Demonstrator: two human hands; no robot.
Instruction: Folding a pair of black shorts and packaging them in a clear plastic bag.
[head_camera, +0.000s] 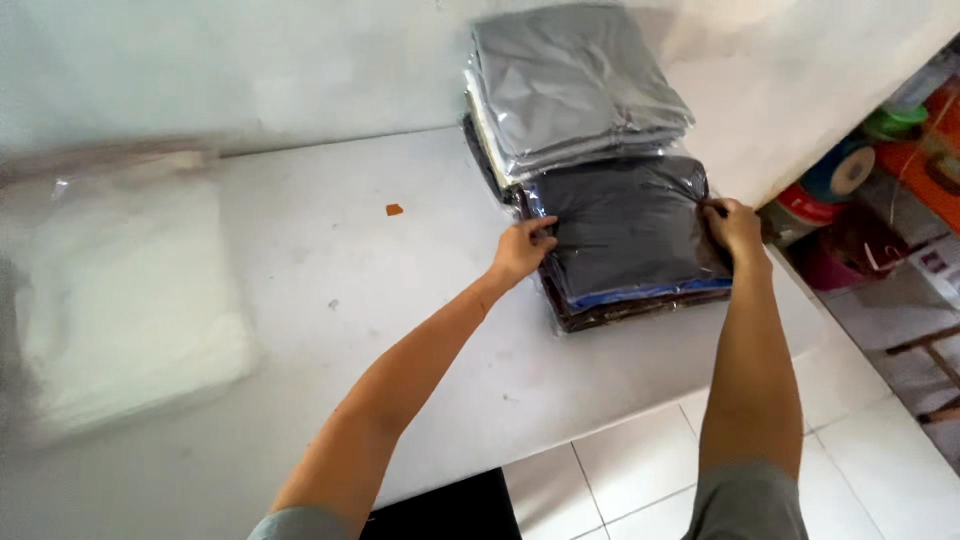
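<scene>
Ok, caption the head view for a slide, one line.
Both hands, left hand and right hand, grip the top dark bagged garment on a stack at the white table edge.

We have one view only, from a camera on the head, looking steeply down and forward along both outstretched arms. It stands above the near edge of the table (330, 300) and faces the wall (200, 60) behind it. The floor (640, 470) shows at the lower right. The far table edge sits near the frame's top, at arm's reach.
</scene>
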